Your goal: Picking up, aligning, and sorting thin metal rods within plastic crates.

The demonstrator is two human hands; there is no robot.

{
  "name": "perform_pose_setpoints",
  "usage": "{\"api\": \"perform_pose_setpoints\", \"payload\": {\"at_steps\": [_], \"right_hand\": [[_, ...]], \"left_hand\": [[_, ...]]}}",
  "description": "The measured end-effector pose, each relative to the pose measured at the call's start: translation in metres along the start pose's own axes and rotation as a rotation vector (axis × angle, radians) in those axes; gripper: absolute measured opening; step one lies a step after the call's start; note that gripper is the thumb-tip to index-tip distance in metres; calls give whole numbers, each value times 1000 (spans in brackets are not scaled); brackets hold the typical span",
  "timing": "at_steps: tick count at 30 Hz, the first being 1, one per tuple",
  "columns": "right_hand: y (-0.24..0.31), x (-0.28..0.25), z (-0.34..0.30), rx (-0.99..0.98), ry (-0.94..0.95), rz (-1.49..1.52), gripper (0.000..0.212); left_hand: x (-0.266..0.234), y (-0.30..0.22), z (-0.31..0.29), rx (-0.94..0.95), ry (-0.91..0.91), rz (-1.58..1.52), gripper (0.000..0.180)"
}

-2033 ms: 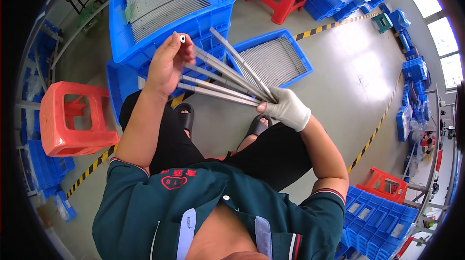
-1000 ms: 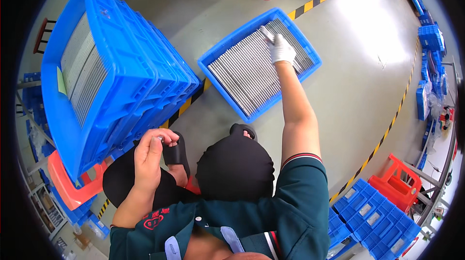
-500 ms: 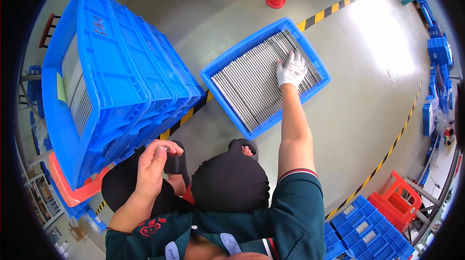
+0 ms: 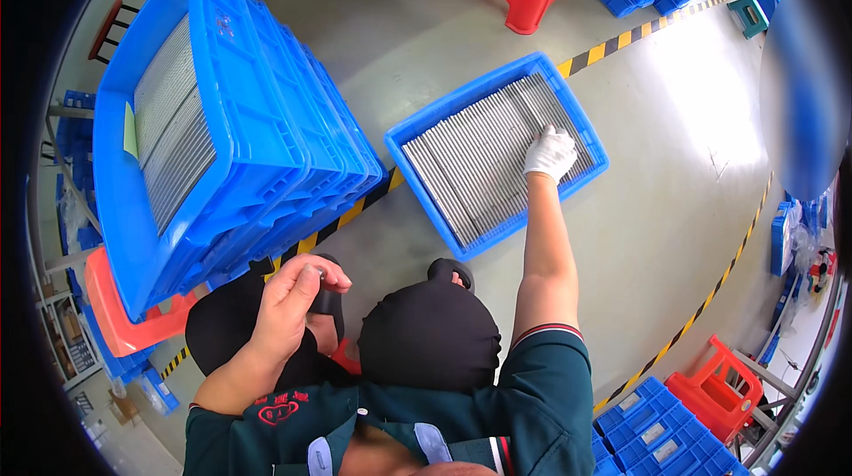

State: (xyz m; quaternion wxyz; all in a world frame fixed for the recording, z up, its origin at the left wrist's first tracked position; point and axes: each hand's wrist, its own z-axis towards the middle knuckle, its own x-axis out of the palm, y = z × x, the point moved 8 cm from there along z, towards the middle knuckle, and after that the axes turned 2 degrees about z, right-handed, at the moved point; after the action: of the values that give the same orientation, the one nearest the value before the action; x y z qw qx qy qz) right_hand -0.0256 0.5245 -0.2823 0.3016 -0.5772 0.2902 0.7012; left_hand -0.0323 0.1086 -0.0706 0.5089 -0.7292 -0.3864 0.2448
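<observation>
Head view, the sole view; clock positions read from its middle, twelve lying ahead of the person.

Finding one, at one o'clock: a low blue crate (image 4: 466,101) rests on the floor (image 4: 657,192), filled with slim grey rods (image 4: 479,157) laid side by side, nearly wall to wall. The tight, parallel packing presumably keeps them straight and easy to count.

Finding two, at two o'clock: the right hand (image 4: 552,154), in a white glove, reaches into this crate at its three-o'clock part and touches the rods. Its fingers bend downward, bunched; the tips are hidden, so I cannot tell whether they pinch a rod. The glove probably guards against metal edges. The arm is stretched well out, because the crate stands beyond the knees (image 4: 430,338).

Finding three, at eight o'clock: the left hand (image 4: 288,298), bare, hangs above the thigh, thumb pressed to curled fingers around a small grey piece (image 4: 320,273). Only its tip shows; its kind cannot be told. Held there, it stays out of the other arm's way.

Finding four, at ten o'clock: a stack of blue crates (image 4: 244,77) stands near the low crate, apart from it. The uppermost carries similar rods (image 4: 173,121) and a pale green slip (image 4: 130,130), possibly a label. Stacking likely saves floor space.
</observation>
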Motion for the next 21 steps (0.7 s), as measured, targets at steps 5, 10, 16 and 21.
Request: {"api": "perform_pose_setpoints", "payload": {"at_steps": [5, 10, 16, 21], "right_hand": [[1, 6, -2, -69, -17, -47, 17], [4, 7, -6, -81, 31, -6, 12], [-7, 10, -3, 9, -38, 47, 13], [-28, 10, -1, 145, 160, 54, 33]], "left_hand": [[5, -4, -4, 0, 28, -5, 28], [5, -6, -3, -3, 50, -1, 30], [-1, -6, -9, -8, 39, -35, 29], [10, -4, -13, 21, 113, -25, 26]]}}
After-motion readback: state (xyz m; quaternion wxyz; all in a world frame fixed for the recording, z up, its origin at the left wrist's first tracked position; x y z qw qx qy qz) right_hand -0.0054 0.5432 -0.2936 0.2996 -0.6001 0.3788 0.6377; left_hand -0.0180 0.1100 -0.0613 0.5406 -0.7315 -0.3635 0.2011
